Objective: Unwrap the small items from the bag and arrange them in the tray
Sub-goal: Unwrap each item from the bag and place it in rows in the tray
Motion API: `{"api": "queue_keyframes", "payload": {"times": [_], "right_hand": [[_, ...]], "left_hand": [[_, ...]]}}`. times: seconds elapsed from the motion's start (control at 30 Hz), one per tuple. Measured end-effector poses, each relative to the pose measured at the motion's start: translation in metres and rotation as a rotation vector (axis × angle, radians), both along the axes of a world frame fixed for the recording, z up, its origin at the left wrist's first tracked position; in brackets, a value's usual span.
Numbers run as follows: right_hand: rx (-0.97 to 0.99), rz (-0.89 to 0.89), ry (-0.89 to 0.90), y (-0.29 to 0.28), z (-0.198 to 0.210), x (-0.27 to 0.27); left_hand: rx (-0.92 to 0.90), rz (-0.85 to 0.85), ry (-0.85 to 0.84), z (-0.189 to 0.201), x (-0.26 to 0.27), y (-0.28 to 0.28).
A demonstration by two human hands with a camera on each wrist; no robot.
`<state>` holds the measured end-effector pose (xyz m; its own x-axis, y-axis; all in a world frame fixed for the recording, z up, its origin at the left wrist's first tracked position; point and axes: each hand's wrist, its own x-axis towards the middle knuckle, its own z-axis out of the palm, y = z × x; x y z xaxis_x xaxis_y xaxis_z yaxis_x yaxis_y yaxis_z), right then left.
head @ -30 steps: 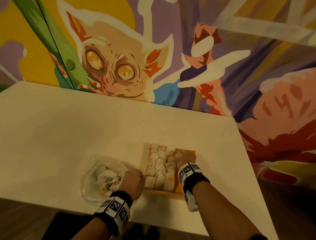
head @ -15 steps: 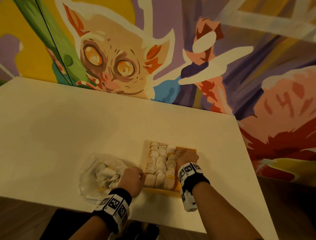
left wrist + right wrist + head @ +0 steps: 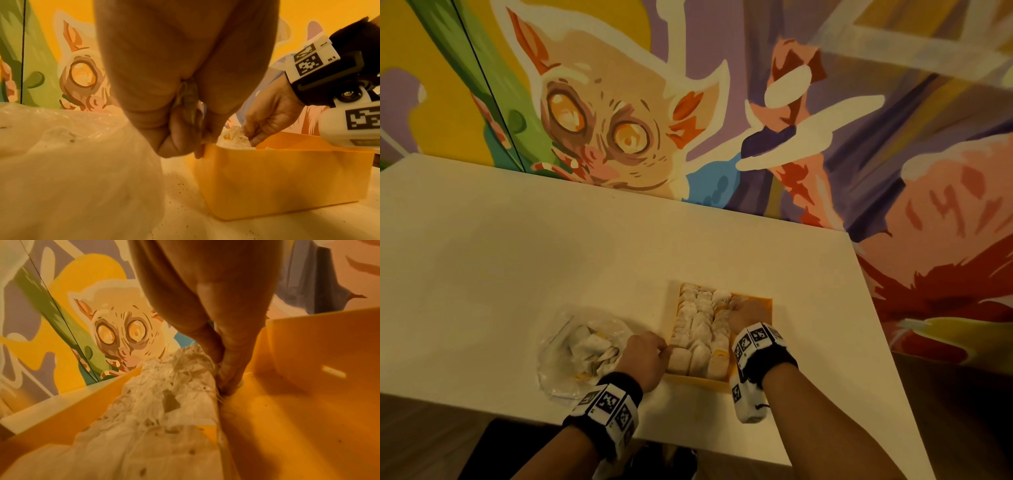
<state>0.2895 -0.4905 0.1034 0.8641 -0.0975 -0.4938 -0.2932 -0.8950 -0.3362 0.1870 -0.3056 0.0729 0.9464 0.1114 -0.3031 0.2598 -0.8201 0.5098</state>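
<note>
An orange tray (image 3: 698, 379) stands near the table's front edge, packed with rows of white paper-wrapped items (image 3: 697, 322). My left hand (image 3: 661, 349) grips the tray's near left corner; in the left wrist view its curled fingers (image 3: 174, 146) close over the rim of the tray (image 3: 277, 178). My right hand (image 3: 739, 308) reaches down into the tray's right side and pinches a crumpled white item (image 3: 234, 139) at the edge of the rows. The right wrist view shows its fingertips (image 3: 226, 382) low against the items (image 3: 164, 402), beside the tray's bare floor (image 3: 298, 426). A clear plastic bag (image 3: 571, 342) holding crumpled white pieces lies left of the tray.
The white table (image 3: 517, 257) stretches far to the left and back, up to a painted mural wall (image 3: 619, 102). Its front edge runs just below my wrists and its right edge lies a short way past the tray. The bag (image 3: 72, 162) bulges close against my left hand.
Both hands keep their places, the left at the tray's corner and the right inside the tray. Only the view has drifted slightly.
</note>
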Motion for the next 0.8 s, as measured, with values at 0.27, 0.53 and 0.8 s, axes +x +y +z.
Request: {"api": "queue_keyframes", "payload": {"times": [0.27, 0.53, 0.8], "right_hand": [[-0.028, 0.018, 0.013, -0.005, 0.013, -0.007], [0.245, -0.253, -0.296, -0.003, 0.02, -0.024], [0.695, 0.2, -0.371, 0.035, 0.058, -0.082]], "left_hand": [[-0.015, 0.011, -0.011, 0.002, 0.002, 0.001], [-0.63, 0.398, 0.079, 0.032, 0.001, 0.0], [-1.26, 0.456, 0.237, 0.069, -0.005, 0.01]]}}
